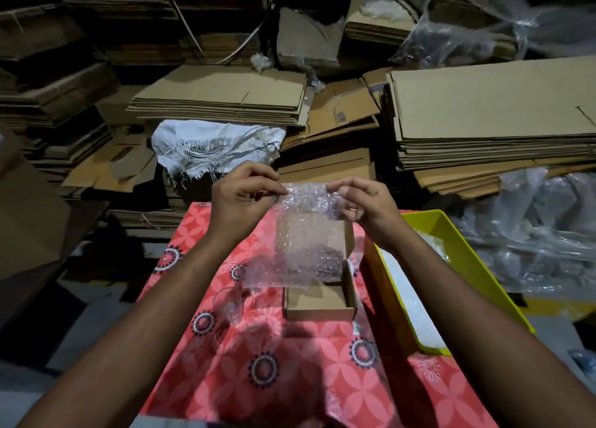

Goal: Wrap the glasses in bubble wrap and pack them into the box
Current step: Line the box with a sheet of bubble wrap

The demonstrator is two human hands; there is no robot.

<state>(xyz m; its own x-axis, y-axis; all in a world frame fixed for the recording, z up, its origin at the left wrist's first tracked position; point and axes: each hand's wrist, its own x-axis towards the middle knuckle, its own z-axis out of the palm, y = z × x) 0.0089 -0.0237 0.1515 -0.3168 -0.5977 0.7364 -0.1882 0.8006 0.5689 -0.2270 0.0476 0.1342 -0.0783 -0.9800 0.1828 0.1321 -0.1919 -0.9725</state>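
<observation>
Pinching with my left hand (240, 198) and right hand (364, 202), I hold the bubble wrap (300, 240) up over the open box (322, 305). Left on the cloth, the glass (229, 302) could topple if the dangling sheet sweeps it.

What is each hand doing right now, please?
Left hand: pinches the top left edge of the bubble wrap sheet.
Right hand: pinches the sheet's top right edge, holding it up over the cardboard box.

Bubble wrap (303, 243) veils the box's (322, 305) far half.
</observation>
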